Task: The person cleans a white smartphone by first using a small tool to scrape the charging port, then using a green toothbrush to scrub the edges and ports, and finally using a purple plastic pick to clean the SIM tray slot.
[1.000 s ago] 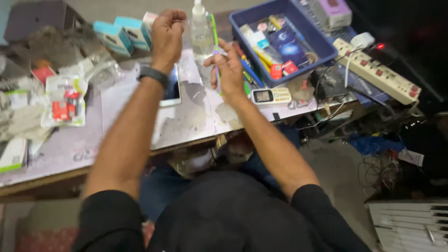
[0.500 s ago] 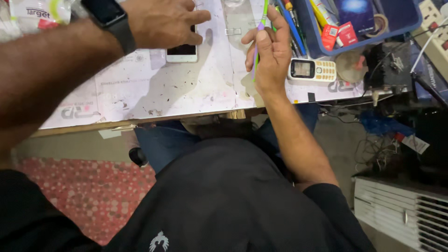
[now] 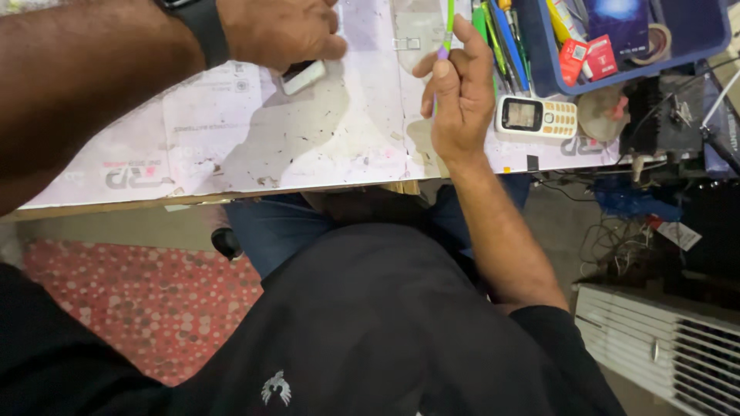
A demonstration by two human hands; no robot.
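Down at the far left, a red mat point(image 3: 139, 308) with pale dots covers the floor under the table edge, and the person's dark shirt fills the bottom of the view. Above it runs the white worktable point(image 3: 254, 146), stained and scuffed. The left hand point(image 3: 281, 31), a black watch point(image 3: 196, 23) on its wrist, lies palm down on that table with fingers curled over a white phone point(image 3: 304, 75); only a corner of the phone shows under the fingertips, so the hand covers it rather than lifts it. Further right, the right hand point(image 3: 461, 92) is closed round a slim green tool point(image 3: 449, 19) with a purple collar, pinched between thumb and fingers and standing nearly upright, its upper end running out of the frame. Just right of that hand lies a small white keypad phone point(image 3: 537, 117) with orange keys, flat on the table. Beyond it sits a blue tray point(image 3: 539, 73) holding pens, red cards and a roll of tape. Tangled cables point(image 3: 617, 246) hang off the table's right end, above a white slatted unit point(image 3: 655, 339) on the floor
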